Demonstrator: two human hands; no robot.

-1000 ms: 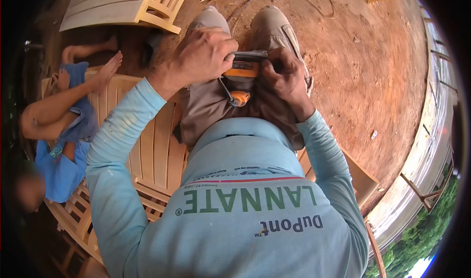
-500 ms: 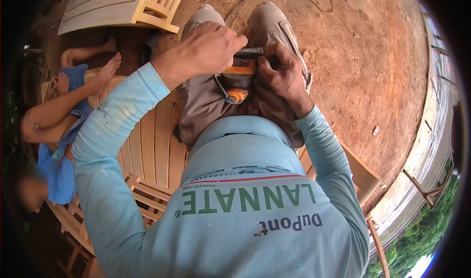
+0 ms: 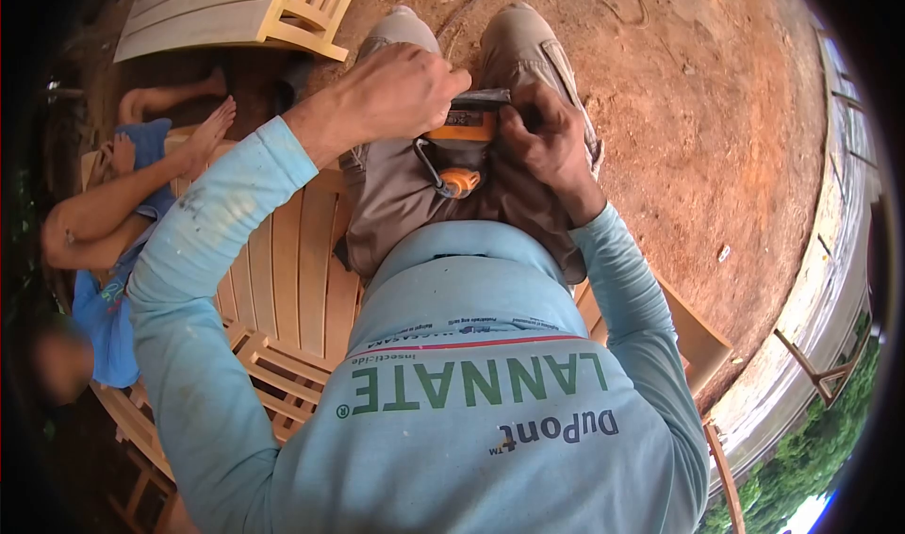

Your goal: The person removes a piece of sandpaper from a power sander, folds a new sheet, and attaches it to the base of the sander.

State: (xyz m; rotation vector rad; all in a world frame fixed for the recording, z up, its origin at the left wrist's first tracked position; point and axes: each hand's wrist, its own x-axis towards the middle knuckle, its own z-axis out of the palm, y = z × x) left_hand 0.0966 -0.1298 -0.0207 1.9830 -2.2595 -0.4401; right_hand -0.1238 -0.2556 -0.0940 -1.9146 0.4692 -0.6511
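Since the earlier frame, the left elbow has swung outward and the tool has been lifted slightly on the lap; the grip of both hands is unchanged.

Fingers: the left hand (image 3: 401,91) is closed into a fist, its fingers curled tight over the left end of the tool (image 3: 468,124). The right hand (image 3: 547,143) is likewise closed, its fingers bent inward and pressed together on the right end of the tool. Whether the thumb bears on the top face cannot be told. No finger is spread.

Position: the tool, orange and black, is held level between the two hands above the trousers (image 3: 396,204), over the gap between the thighs. A dark loop (image 3: 426,164) hangs from its underside and ends at an orange knob (image 3: 459,183), which lies against the trouser cloth.

Count: one tool, one loop, one knob and two hands on the tool. Two slatted wooden chairs are noted, one chair (image 3: 292,270) just beside the left thigh and a second chair (image 3: 236,11) at the upper left on the bare earth ground (image 3: 716,138). One other person (image 3: 113,242), in blue and barefoot, is reclined at the left, well apart from the tool.
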